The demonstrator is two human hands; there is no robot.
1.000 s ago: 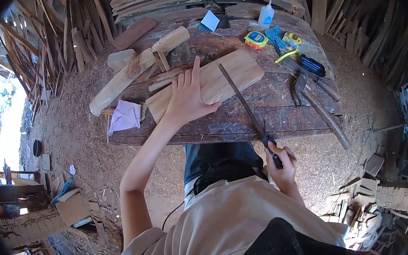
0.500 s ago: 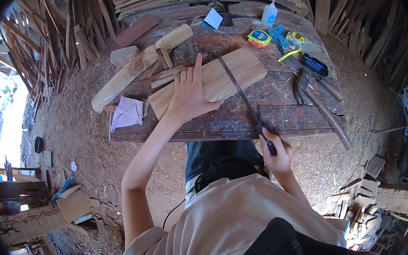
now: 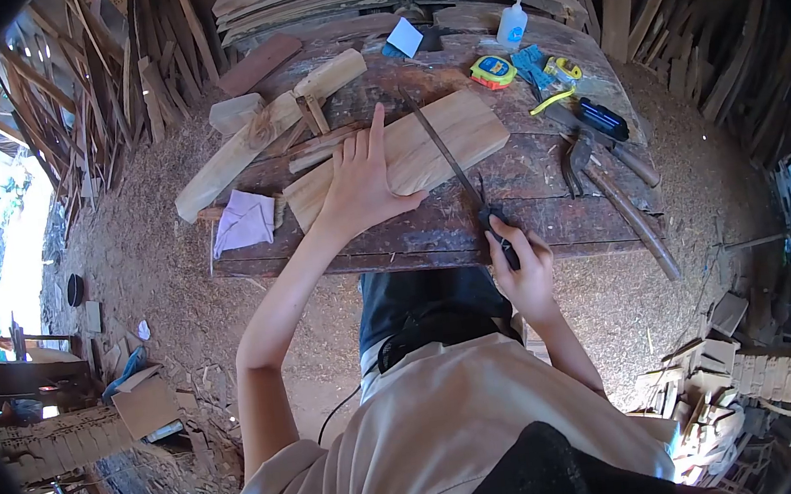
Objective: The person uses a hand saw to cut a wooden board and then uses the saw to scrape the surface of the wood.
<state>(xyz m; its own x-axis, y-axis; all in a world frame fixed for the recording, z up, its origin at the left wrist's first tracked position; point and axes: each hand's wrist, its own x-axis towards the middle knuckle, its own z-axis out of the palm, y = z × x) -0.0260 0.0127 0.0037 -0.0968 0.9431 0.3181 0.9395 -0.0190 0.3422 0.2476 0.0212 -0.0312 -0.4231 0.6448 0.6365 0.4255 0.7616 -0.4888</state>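
Observation:
A pale wooden board (image 3: 452,140) lies aslant on the dark workbench (image 3: 547,221). My left hand (image 3: 362,185) rests flat on its left part, fingers and thumb spread. In my right hand (image 3: 522,263), below the bench's front edge, is the black handle of a long thin saw (image 3: 446,152). The saw's dark blade crosses the board right of my left hand, its tip beyond the board's far edge. A folded pink cloth (image 3: 244,219) lies by the board's left end.
A long wood piece (image 3: 242,162) lies at the back left. Toward the right are a tape measure (image 3: 493,71), a glue bottle (image 3: 512,24), a black case (image 3: 602,119) and a hammer (image 3: 627,203) whose handle overhangs the edge. Planks (image 3: 341,0) are stacked behind.
My right hand and the saw have moved forward and slightly left, away from my body. The blade's tip reaches further past the board. My left hand stays on the board.

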